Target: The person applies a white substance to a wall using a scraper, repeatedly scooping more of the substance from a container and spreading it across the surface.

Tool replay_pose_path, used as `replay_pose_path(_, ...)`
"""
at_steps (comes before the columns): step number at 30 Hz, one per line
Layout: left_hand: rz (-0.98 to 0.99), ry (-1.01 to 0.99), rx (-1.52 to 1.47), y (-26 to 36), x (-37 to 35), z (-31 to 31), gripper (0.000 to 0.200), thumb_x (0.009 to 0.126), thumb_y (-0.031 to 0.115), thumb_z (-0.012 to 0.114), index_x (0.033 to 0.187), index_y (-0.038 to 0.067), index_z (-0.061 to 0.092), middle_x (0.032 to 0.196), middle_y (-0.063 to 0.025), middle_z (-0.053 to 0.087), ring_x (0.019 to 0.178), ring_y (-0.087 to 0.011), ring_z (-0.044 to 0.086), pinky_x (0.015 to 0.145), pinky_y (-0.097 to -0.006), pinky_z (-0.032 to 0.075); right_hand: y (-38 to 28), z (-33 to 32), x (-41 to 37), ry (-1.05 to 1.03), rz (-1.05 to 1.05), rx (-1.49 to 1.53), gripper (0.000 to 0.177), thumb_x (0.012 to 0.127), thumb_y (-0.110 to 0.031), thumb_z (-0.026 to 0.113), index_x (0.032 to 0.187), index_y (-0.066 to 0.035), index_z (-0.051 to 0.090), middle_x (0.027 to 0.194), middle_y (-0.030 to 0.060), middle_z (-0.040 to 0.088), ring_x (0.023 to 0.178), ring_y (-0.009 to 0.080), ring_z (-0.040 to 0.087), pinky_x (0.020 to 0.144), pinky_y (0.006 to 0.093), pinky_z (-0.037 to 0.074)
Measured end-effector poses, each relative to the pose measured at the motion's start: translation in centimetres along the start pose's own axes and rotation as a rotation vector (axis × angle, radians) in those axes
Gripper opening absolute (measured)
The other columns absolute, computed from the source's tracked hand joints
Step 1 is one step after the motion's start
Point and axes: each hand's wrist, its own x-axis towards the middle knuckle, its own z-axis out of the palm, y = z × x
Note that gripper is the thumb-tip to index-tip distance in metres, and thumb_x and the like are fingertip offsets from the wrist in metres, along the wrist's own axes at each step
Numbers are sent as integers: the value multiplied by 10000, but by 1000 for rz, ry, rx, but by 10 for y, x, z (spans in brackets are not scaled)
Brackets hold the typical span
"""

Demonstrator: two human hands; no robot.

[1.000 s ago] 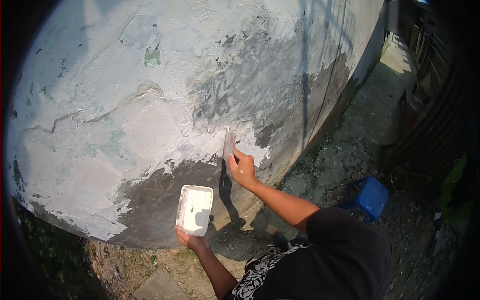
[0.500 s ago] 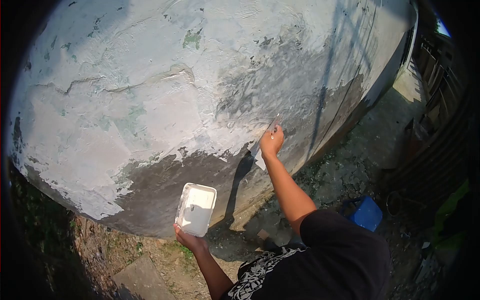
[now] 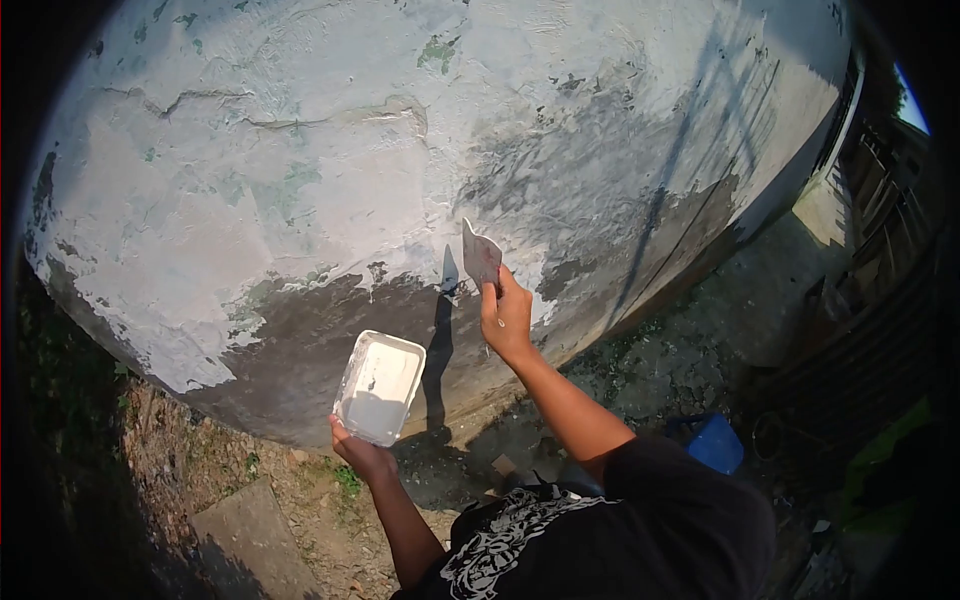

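Note:
My left hand holds a white rectangular tray by its lower end; pale paste lies inside, partly in shadow. My right hand grips a flat scraper with its blade pointing up, a light streak along the blade's edge. The blade is in front of the wall, and whether it touches the surface I cannot tell. White coating covers the wall's upper left, while grey patches show at the centre right and along the bottom. A dark shadow of the hand and tool falls on the wall to the left of the scraper.
A blue container stands on the ground at the lower right. A concrete slab lies on the dirt at the lower left. Dark corrugated sheets and a fence line the right side, across a narrow paved strip.
My right hand has moved left with the scraper, which has turned from lying along the wall to pointing up with its face showing. The tray has shifted slightly up and left in view.

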Motion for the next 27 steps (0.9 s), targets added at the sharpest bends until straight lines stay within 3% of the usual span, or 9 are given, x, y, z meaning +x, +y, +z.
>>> replay_pose_path(5,16,-37,-8,-26,1,-10,594,1048,459,479,1343,-56,504,1310,-184,583,1178,-312,619,959,-446,535,134,-68,43,448,330,224,137,963,-49,570,1015,35,665,884,84,697,751,157,638,670,326,499)
replay_pose_path(7,-18,28,33,-23,-9,4,591,1047,451,483,1344,-59,516,1311,-181,588,1193,-312,616,961,-442,538,182,-91,61,560,396,-7,137,962,-51,572,1020,29,667,916,98,694,774,172,638,684,349,511)
replay_pose_path(9,-26,-48,55,-25,-15,11,584,1047,446,484,1339,-59,521,1299,-180,597,1183,-312,622,962,-440,538,185,-91,81,646,607,182,121,957,-40,572,994,8,677,872,87,683,743,192,632,692,366,519)
replay_pose_path(11,-19,-156,38,-29,-18,13,565,1051,428,478,1333,-59,530,1273,-182,615,1152,-312,640,960,-436,541,160,-74,101,556,620,-49,203,887,-92,603,1024,30,688,915,229,716,846,389,694,806,469,516)
replay_pose_path(13,-17,-177,43,-32,-21,22,558,1053,421,475,1334,-58,529,1276,-181,613,1151,-310,638,959,-435,540,87,-42,101,453,377,-356,268,893,-95,578,1093,39,695,909,260,711,860,439,680,821,511,508)
replay_pose_path(16,-13,-150,62,-31,-35,38,531,1055,414,484,1299,-53,547,1243,-169,633,1112,-289,650,933,-420,543,9,5,71,247,201,-244,427,871,-130,586,1248,57,657,770,295,668,728,467,667,724,518,502)
replay_pose_path(18,-8,-122,75,-31,-42,47,514,1055,414,494,1262,-50,566,1205,-158,654,1072,-270,663,907,-405,547,-10,16,47,118,-53,-178,401,874,-81,580,1247,43,663,735,284,653,642,456,648,649,501,501)
replay_pose_path(22,-7,-211,25,-44,-50,63,523,1059,422,467,1288,-40,558,1243,-161,641,1094,-277,661,919,-423,551,-4,-17,36,-192,-188,-1,322,873,5,633,1189,38,685,895,281,697,793,429,698,696,431,543)
replay_pose_path(27,-4,-219,-9,-64,-72,102,552,1058,444,447,1306,-39,551,1263,-167,631,1108,-285,659,928,-440,551,72,-111,82,101,-127,-95,314,888,60,625,1184,0,707,1086,237,728,993,374,729,829,368,558)
